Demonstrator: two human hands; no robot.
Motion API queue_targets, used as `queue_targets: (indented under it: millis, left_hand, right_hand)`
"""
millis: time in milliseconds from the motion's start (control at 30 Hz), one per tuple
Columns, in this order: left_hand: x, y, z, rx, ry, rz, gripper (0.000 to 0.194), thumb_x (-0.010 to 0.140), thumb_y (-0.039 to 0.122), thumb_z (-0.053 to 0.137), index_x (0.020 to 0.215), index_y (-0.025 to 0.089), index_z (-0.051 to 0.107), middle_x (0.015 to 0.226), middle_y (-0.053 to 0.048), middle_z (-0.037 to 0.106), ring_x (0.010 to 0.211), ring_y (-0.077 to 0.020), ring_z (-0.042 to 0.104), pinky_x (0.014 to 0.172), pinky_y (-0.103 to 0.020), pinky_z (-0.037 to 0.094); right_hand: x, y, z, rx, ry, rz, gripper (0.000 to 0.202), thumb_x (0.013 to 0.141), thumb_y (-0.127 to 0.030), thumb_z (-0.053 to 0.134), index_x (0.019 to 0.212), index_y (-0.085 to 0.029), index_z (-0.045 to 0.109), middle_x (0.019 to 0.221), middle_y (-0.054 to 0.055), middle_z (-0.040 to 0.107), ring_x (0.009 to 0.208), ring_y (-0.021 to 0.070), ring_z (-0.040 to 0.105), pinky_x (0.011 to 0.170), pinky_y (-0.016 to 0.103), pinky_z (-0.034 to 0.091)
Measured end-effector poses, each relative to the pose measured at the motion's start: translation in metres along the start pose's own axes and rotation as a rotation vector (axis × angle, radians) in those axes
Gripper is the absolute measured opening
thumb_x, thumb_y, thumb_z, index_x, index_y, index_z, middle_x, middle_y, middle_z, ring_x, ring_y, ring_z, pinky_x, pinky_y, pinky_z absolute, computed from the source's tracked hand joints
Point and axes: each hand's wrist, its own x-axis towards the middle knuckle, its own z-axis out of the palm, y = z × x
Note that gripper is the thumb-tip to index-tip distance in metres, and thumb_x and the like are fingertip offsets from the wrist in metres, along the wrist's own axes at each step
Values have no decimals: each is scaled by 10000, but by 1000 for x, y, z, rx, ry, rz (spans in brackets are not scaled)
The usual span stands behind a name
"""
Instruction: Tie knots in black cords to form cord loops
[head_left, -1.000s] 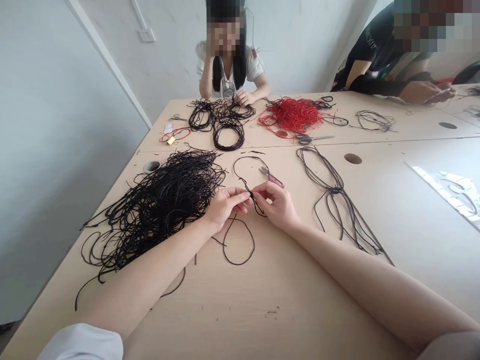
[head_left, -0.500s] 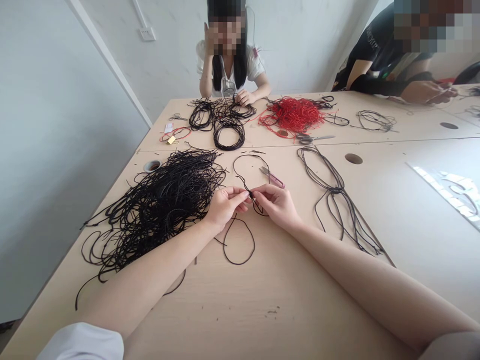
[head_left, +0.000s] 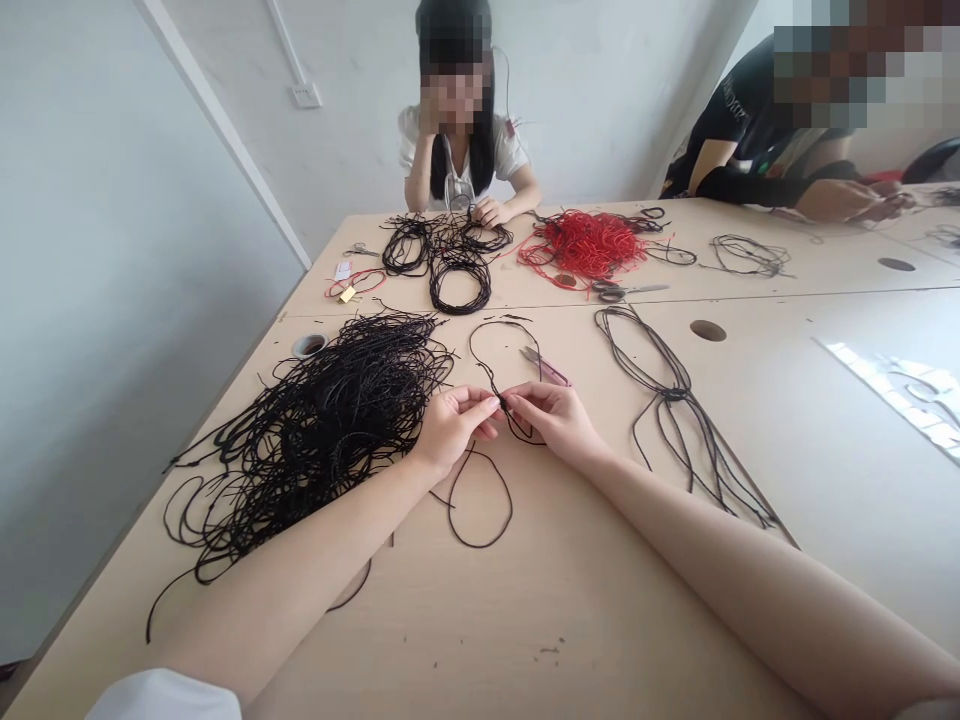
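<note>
Thumb and fingers of my left hand (head_left: 457, 425) pinch a black cord (head_left: 472, 345) at a small dark knot. My right hand (head_left: 555, 415) grips the same cord just to the right, so the fingertips nearly meet. One loop of the cord arcs over the table beyond my hands, and short ends stick up from the knot. Another loop of black cord (head_left: 511, 512) lies on the table below my fingers. Close to my left hand is a large tangled heap of black cords (head_left: 337, 410). Small pink-handled snips (head_left: 551, 368) lie just beyond my right hand.
At right lies a tied bundle of black cords (head_left: 677, 394). A roll of tape (head_left: 309, 346) sits by the heap. Farther back are coiled black cords (head_left: 459, 288), a red cord pile (head_left: 592, 245) and scissors (head_left: 611, 291). Two people sit across the table.
The view has tilted up slightly, so the table sits lower in the picture. My hands keep their pinch on the cord at the knot, with little visible movement.
</note>
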Motion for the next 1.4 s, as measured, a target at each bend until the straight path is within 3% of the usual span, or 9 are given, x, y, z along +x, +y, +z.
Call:
queue_targets:
  millis: [233, 400, 667, 933, 1400]
  left_hand:
    - [0, -1, -3, -53, -62, -28, 229, 746, 325, 691, 821, 111, 658, 710, -44, 684, 493, -73, 571, 483, -181, 455]
    - [1, -1, -4, -57, -86, -42, 229, 743, 326, 695, 820, 113, 663, 711, -43, 682, 497, -75, 573, 481, -179, 455]
    - [0, 1, -2, -23, -103, -54, 257, 731, 360, 702, 813, 119, 668, 722, -51, 689, 503, -84, 572, 489, -197, 451]
    - [1, 5, -4, -64, -142, -96, 229, 722, 353, 705, 758, 131, 665, 697, -42, 684, 495, -75, 551, 494, -198, 424]
    - [0, 8, -4, -98, -169, -124, 245, 716, 366, 707, 746, 128, 657, 694, -50, 671, 526, -83, 551, 517, -193, 445]
  right_hand:
    - [1, 5, 0, 45, 9, -5, 289, 798, -420, 641, 927, -164, 680, 709, 25, 630, 561, 93, 459, 494, 231, 347]
    - [0, 2, 1, 34, 27, -33, 285, 808, -423, 626, 883, -152, 669, 697, 25, 630, 551, 90, 464, 497, 229, 364]
    - [-3, -1, 4, -85, 71, -146, 227, 853, -375, 566, 868, -160, 640, 733, 32, 645, 603, 110, 532, 540, 238, 425]
    - [-8, -4, 8, -419, 221, -347, 95, 836, -237, 536, 816, -190, 617, 727, 18, 629, 623, 119, 556, 589, 252, 464]
    - [-13, -3, 10, -493, 276, -462, 125, 852, -197, 507, 838, -217, 630, 778, 27, 640, 679, 141, 575, 653, 287, 495]
